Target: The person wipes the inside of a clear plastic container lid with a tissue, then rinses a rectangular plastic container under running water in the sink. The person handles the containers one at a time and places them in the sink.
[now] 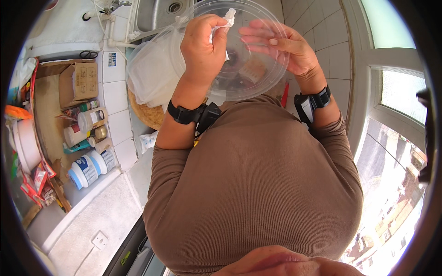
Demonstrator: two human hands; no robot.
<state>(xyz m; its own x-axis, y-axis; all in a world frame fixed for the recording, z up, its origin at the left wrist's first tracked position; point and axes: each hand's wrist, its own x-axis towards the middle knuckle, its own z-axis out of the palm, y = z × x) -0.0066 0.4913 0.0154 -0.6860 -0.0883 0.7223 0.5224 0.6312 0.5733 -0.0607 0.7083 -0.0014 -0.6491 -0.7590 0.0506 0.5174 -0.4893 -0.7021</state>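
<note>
My left hand point(203, 46) pinches a crumpled white tissue point(229, 17) between thumb and fingers, over a large round clear plastic lid point(222, 82). My right hand point(298, 55) grips that lid at its right side. Its fingers show through the plastic, while the thumb lies on the near face. Left of the round lid, several translucent plastic lids or containers point(150, 70) are piled on a round woven straw-coloured seat or mat point(145, 108). Through the lid a pale ridged object and dark shapes below look blurred.
A steel sink point(148, 17) and a tap point(119, 4) stand beyond the lids. At left, a shelf holds a cardboard box point(81, 81), plastic jars point(93, 119), blue-and-white canisters point(86, 170) and scissors point(88, 54). A tiled wall point(335, 62) and a window point(402, 95) border the right.
</note>
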